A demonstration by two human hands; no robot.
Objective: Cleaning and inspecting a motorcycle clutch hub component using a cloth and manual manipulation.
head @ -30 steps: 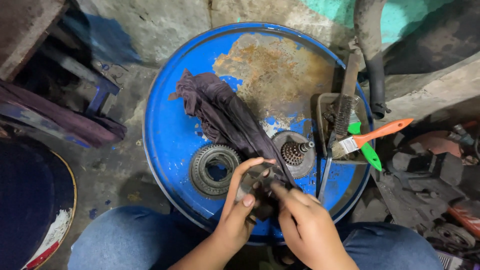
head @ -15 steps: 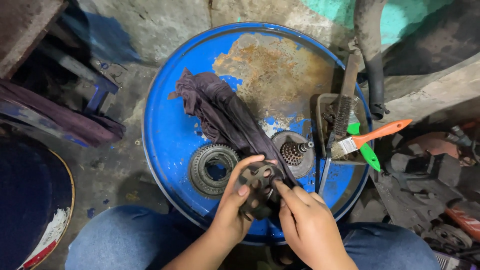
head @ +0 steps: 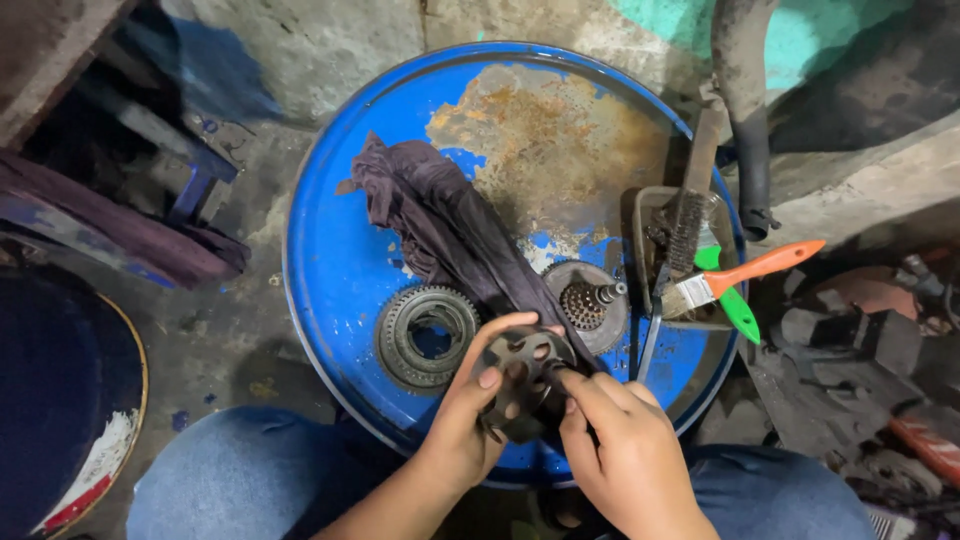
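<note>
**Greasy hub plate turned over in both hands above the drum lid**

Head view: the left hand (head: 470, 425) cups a dark round metal plate with holes (head: 525, 385) from its left side, thumb hooked over the upper rim; the right hand (head: 625, 455) meets it from the right, forefinger pressed to the plate's face, so both hands are closed on the one part; it is held just above the near edge of the blue drum lid (head: 340, 260), over the person's knees; just left of it a toothed ring gear (head: 428, 335) lies flat on the lid; a dark purple rag (head: 440, 215) trails from the lid's middle down to the plate; to the right sits a splined gear on a round base (head: 588, 300), and beyond it a shallow tray (head: 642, 215) with a wire brush (head: 688, 225) and an orange-handled paintbrush (head: 745, 275); the step appears to be inspecting or wiping the plate by hand; a next move would call for a firm grip, since the surface looks oily
</note>
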